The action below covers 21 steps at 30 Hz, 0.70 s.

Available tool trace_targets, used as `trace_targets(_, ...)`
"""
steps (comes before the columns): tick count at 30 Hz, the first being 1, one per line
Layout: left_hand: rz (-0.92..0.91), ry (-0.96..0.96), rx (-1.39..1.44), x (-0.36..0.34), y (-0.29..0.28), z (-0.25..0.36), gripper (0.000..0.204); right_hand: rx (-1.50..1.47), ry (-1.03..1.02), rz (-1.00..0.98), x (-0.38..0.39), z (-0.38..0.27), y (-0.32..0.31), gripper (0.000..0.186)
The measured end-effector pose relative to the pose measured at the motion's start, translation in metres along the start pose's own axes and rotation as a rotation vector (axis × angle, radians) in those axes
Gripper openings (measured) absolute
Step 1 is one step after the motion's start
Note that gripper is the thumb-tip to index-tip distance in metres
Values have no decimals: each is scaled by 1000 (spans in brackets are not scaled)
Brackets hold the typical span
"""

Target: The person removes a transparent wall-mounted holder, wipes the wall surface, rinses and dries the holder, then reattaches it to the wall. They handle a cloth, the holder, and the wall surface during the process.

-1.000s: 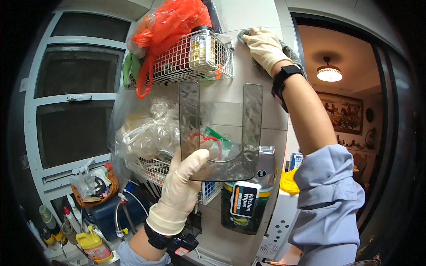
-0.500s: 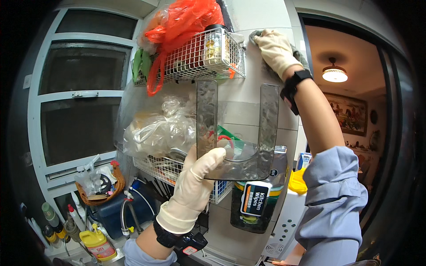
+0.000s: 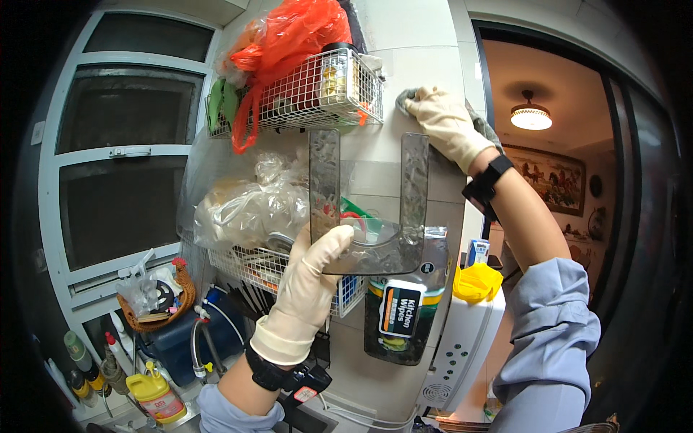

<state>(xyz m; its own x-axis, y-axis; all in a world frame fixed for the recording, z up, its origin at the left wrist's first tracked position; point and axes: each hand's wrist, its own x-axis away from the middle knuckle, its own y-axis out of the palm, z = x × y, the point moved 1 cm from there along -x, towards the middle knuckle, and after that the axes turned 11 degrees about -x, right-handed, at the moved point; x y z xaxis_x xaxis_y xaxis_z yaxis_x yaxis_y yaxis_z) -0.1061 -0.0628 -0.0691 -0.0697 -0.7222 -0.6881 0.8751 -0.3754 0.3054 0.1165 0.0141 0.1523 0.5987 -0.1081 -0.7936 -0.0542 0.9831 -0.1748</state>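
Note:
My gloved left hand (image 3: 303, 296) grips the lower part of a smoky, translucent U-shaped plastic piece (image 3: 413, 195), its two arms pointing up. My gloved right hand (image 3: 444, 126) has its fingers closed on a grey cloth (image 3: 406, 100) against the white tiled wall (image 3: 393, 61), right of the upper wire basket (image 3: 296, 97). Behind the plastic piece are crumpled clear bags (image 3: 249, 202) and a lower wire basket (image 3: 238, 267).
A red bag (image 3: 296, 32) tops the upper basket. Below are a kitchen-wipes pack (image 3: 401, 310), a white appliance (image 3: 462, 353), a wicker basket (image 3: 155, 303), a faucet (image 3: 198, 346) and a yellow jug (image 3: 159, 397). A window (image 3: 123, 202) is left, a doorway (image 3: 548, 144) right.
My right hand and cloth have moved down the wall. The plastic piece in my left hand is slightly higher in the picture, and the view has shifted slightly.

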Motion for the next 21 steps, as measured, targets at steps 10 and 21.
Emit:
trace_targets(10,-25,34,79,28,2,12,50,-146,118,94,12,-8,8,23)
trace_targets(21,51,-5,100,81,-5,18,48,-303,-65,-81,91,-5,-30,23)
